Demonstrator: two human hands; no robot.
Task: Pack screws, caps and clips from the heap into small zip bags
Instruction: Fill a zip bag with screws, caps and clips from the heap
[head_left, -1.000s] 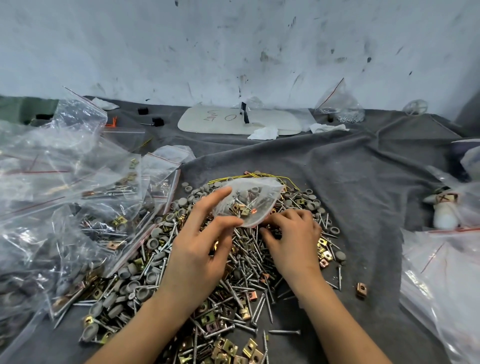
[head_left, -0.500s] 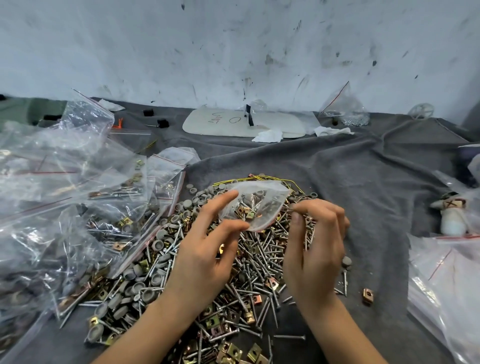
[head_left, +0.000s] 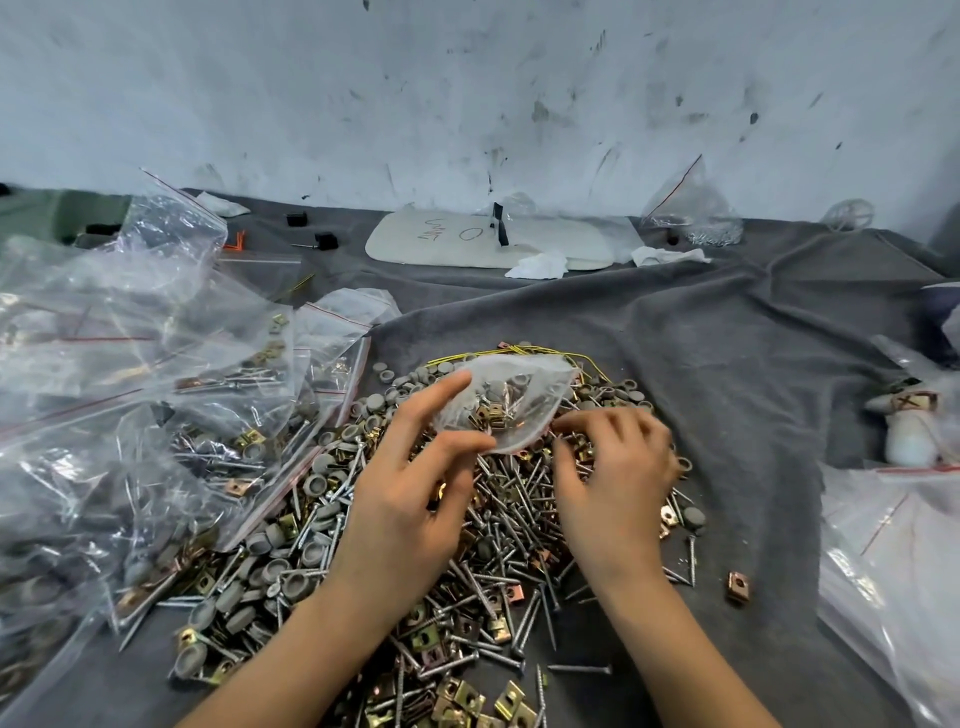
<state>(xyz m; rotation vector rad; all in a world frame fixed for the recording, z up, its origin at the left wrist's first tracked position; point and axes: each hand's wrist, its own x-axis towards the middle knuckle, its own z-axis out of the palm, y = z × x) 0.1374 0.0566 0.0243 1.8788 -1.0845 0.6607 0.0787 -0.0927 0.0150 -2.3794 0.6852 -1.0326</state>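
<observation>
A small zip bag (head_left: 511, 402) is held just above the far side of the heap (head_left: 498, 582) of screws (head_left: 511, 499), grey caps (head_left: 291, 574) and brass clips (head_left: 470, 699). It is pinched between the thumb and forefinger of the left hand (head_left: 400, 504). A few clips and a cap can be seen through its clear plastic. The right hand (head_left: 613, 478) is lowered onto the heap just right of the bag. Its fingers are curled down among the screws and blurred, so it cannot be told whether anything is gripped. The heap is spread on a grey cloth (head_left: 727, 364). Left of the heap, larger clear bags (head_left: 130, 415) with red zip lines are piled, filled with the same parts. Right of the heap, a single clip (head_left: 737, 587) lies apart on the cloth, and more clear bags (head_left: 893, 571) are seen further right. Beyond the heap, a white board (head_left: 441, 239) marked with handwriting is laid near the scuffed wall (head_left: 467, 104).
</observation>
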